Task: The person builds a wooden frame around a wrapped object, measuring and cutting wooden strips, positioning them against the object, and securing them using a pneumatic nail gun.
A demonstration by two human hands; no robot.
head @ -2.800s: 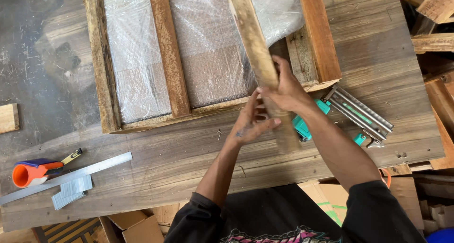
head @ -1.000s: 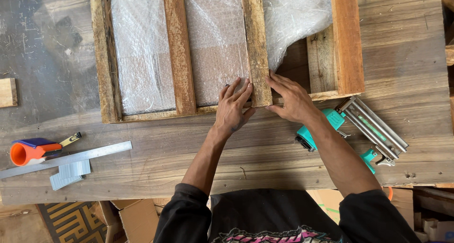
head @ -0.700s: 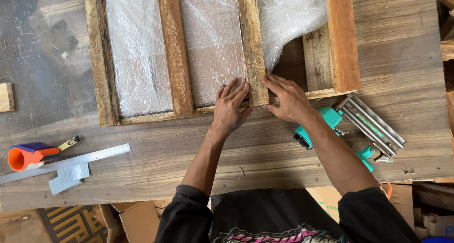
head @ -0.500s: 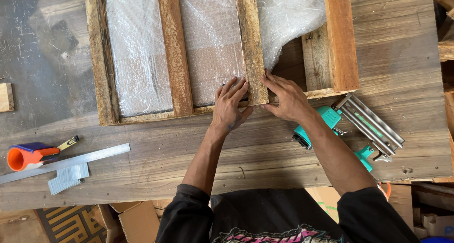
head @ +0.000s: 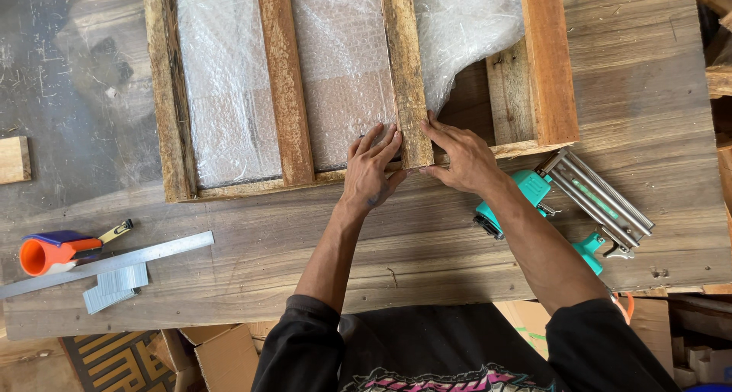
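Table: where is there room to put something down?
Bare table lies between the metal ruler and the left hand, below the wooden frame. It is crowded by the right hand, where the teal nail gun lies.

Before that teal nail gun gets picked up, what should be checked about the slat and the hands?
1. Slat end sits on the frame bottom rail: ok, it reaches the rail's edge.
2. Left hand steadies the slat: ok, fingers rest against its left side.
3. Right hand steadies the slat: ok, fingertips press its right edge.
4. Slat parallel to the other slat: looks ok, though exact squareness cannot tell.
5. Bubble wrap clear of the joint: cannot tell, the hands hide it.
6. Nail gun near the right hand: ok, it lies on the table beside the right forearm.
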